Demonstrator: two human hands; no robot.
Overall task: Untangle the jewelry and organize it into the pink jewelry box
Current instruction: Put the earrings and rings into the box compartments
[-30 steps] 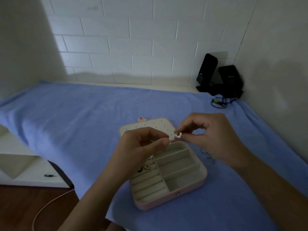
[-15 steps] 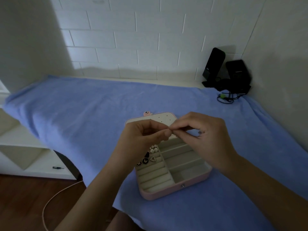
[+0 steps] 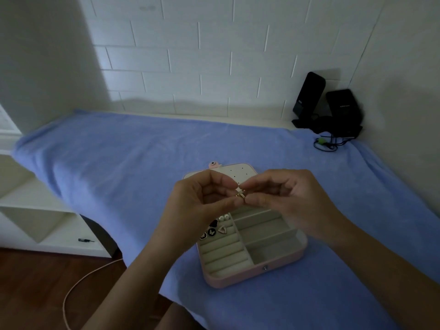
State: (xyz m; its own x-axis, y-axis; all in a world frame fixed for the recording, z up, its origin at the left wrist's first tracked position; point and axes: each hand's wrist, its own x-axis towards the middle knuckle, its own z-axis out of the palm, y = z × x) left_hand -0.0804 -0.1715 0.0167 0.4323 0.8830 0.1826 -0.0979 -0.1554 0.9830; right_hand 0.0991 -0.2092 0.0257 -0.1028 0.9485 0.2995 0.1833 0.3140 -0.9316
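Note:
The pink jewelry box [image 3: 281, 266] lies open on the blue cloth, its cream lid [image 3: 240, 171] flat behind it. Several earrings [image 3: 215, 228], black, heart-shaped and pearl, sit in the upper left ring rolls. Above the box, my left hand [image 3: 200, 203] and my right hand [image 3: 285, 198] meet fingertip to fingertip. Both pinch one small gold and silver jewelry piece [image 3: 241, 194] between thumbs and forefingers. Whether it is one item or two tangled together, I cannot tell.
A blue cloth [image 3: 133, 167] covers the table up to the white brick wall. Two black speakers [image 3: 333, 108] with cables stand in the back right corner. White shelves [image 3: 35, 210] and a cable on the wooden floor [image 3: 78, 282] lie to the left.
The view shifted and the box now sits lower and more to the right in frame. My hands stayed together over the box, working the small piece between the fingertips.

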